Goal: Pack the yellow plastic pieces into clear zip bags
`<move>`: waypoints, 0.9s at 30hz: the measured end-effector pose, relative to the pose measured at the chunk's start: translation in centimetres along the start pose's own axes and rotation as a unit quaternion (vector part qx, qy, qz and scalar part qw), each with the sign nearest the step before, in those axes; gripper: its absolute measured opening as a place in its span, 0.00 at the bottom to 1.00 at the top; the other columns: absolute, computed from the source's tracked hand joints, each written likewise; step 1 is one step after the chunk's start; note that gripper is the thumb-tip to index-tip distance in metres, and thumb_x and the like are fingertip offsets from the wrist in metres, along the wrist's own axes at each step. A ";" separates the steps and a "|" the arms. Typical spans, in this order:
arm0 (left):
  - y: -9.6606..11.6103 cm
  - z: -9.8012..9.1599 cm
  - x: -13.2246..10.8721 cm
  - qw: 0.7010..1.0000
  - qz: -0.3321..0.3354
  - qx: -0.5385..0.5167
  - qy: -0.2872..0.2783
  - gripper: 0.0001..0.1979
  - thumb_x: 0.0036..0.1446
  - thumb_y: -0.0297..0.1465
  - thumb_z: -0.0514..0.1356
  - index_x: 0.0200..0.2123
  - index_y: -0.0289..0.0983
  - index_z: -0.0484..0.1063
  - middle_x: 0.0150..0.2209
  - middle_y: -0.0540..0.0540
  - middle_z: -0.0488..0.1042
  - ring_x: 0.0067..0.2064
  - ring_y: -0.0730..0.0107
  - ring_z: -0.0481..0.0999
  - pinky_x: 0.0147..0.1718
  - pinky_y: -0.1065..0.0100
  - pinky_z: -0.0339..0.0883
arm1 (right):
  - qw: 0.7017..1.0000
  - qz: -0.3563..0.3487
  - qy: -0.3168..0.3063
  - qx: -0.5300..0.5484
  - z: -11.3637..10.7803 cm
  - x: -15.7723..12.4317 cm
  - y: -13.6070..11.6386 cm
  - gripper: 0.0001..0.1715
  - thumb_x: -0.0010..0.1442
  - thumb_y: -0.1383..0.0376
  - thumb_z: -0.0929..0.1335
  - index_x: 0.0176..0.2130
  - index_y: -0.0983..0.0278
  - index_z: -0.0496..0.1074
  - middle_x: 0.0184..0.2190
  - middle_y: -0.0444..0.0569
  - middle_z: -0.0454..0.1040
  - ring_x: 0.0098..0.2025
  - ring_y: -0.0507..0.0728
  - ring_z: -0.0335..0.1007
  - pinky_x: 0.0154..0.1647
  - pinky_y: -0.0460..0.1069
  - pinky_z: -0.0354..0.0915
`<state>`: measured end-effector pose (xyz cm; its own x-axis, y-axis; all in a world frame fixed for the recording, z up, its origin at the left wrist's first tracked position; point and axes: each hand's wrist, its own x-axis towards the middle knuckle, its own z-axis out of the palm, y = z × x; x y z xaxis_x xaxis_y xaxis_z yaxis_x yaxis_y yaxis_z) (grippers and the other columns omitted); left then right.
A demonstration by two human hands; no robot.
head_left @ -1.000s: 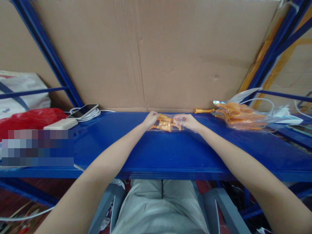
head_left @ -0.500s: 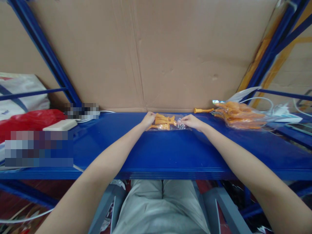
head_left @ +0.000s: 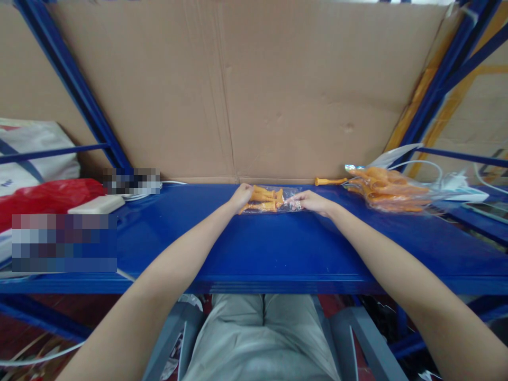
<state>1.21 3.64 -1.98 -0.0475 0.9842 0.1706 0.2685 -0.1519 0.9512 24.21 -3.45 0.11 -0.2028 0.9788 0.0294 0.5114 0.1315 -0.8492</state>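
A clear plastic bag (head_left: 291, 202) with several orange pieces (head_left: 265, 205) in it lies near the back of the blue table (head_left: 278, 248). My left hand (head_left: 241, 198) is closed on the bag's left end, beside the orange pieces. At the bag's right end, my right hand (head_left: 311, 202) pinches the crinkled clear plastic. The orange pieces lie side by side between my two hands, with their left ends partly hidden by my left fingers.
A larger clear bag of orange pieces (head_left: 387, 188) lies at the right, a loose orange piece (head_left: 330, 181) beside it. At the left are a red bag (head_left: 55, 196), a white box (head_left: 96, 205) and cables (head_left: 145, 191). Cardboard (head_left: 278, 90) stands behind, between blue posts.
My right hand has shifted slightly left and down on the plastic, with its fingers nearer the orange pieces. Those pieces have shifted a little inside the bag. My left hand has barely moved.
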 end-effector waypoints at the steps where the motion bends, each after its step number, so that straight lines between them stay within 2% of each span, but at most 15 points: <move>1: 0.0 -0.1 0.0 1.000 -0.002 0.004 -0.001 0.05 0.52 0.22 0.55 0.29 0.37 0.64 0.33 0.44 0.74 0.40 0.64 0.75 0.41 0.65 0.68 | 1.000 -0.001 -0.004 -0.002 -0.1 0.0 0.1 0.19 0.51 0.76 0.67 0.40 0.65 0.81 0.33 0.46 0.81 0.31 0.50 0.71 0.38 0.46 0.68; 5: 0.2 -0.3 -0.2 1.000 -0.011 0.007 -0.016 0.09 0.49 0.17 0.55 0.31 0.37 0.64 0.33 0.45 0.75 0.38 0.66 0.75 0.39 0.67 0.68 | 0.999 -0.020 -0.024 0.008 -0.1 0.3 0.4 0.19 0.51 0.76 0.67 0.40 0.64 0.81 0.33 0.44 0.81 0.35 0.52 0.73 0.48 0.50 0.68; 8: 0.3 -0.5 -0.4 1.000 -0.008 0.001 -0.029 0.11 0.48 0.16 0.54 0.31 0.36 0.64 0.32 0.45 0.75 0.37 0.68 0.75 0.39 0.68 0.67 | 0.999 -0.017 -0.013 0.036 0.3 0.6 0.6 0.18 0.51 0.77 0.68 0.38 0.64 0.82 0.35 0.45 0.81 0.37 0.51 0.74 0.54 0.51 0.65; 14: 0.3 -0.6 -0.4 0.999 -0.005 0.018 -0.031 0.10 0.51 0.16 0.54 0.33 0.36 0.65 0.36 0.43 0.76 0.40 0.67 0.75 0.42 0.67 0.67 | 0.994 -0.011 -0.013 0.111 0.8 0.9 0.8 0.18 0.54 0.75 0.69 0.43 0.62 0.80 0.41 0.47 0.81 0.38 0.52 0.75 0.53 0.52 0.67; 19: 0.5 -0.8 -0.5 0.998 0.000 0.058 -0.024 0.09 0.52 0.18 0.54 0.34 0.35 0.66 0.39 0.42 0.76 0.43 0.66 0.75 0.43 0.68 0.66 | 0.992 -0.024 -0.016 0.126 0.8 0.9 0.9 0.23 0.52 0.77 0.69 0.45 0.61 0.80 0.48 0.47 0.78 0.43 0.53 0.75 0.56 0.53 0.66; 22: 0.4 -0.8 -0.4 0.996 0.006 0.080 -0.024 0.08 0.53 0.19 0.54 0.36 0.34 0.66 0.42 0.40 0.76 0.43 0.66 0.75 0.44 0.68 0.66 | 0.993 -0.030 -0.007 0.117 0.9 0.9 0.8 0.26 0.51 0.79 0.67 0.46 0.60 0.79 0.48 0.45 0.78 0.46 0.53 0.75 0.57 0.54 0.65; 27: 0.3 -0.8 -0.3 0.995 0.005 0.095 -0.022 0.10 0.53 0.19 0.54 0.39 0.34 0.67 0.41 0.42 0.76 0.43 0.66 0.75 0.43 0.69 0.67 | 0.993 -0.031 0.008 0.117 1.2 1.1 0.7 0.24 0.51 0.79 0.66 0.43 0.62 0.80 0.46 0.44 0.79 0.49 0.54 0.74 0.58 0.54 0.64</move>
<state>0.51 3.26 -1.53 -0.0028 0.9864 0.1643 0.4468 -0.1458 0.8827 23.37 -2.43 -1.08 -0.2140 0.9725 0.0918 0.2901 0.1530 -0.9447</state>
